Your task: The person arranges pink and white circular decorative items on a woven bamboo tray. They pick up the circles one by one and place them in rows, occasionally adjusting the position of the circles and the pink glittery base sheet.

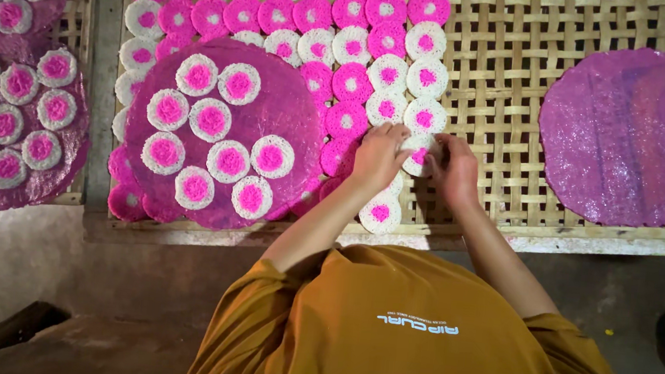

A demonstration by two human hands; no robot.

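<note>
Woven bamboo surface (520, 59) carries rows of pink-and-white discs; a purple round sheet (225, 133) lies left. Left hand (379, 155) and right hand (454, 167) apparently pinch one white disc (418, 150), beside another purple sheet (632, 135).

Woven bamboo rack (512, 58) under pink-and-white round crackers (350, 80), purple discs (632, 137).

Light fell bright and even on the woven tray (518, 83), with glare glinting off the purple sheet (634, 133). The floor (37, 265) below lay dim and shadowed. Focus was sharp centrally; the edges looked perhaps slightly bowed.
</note>
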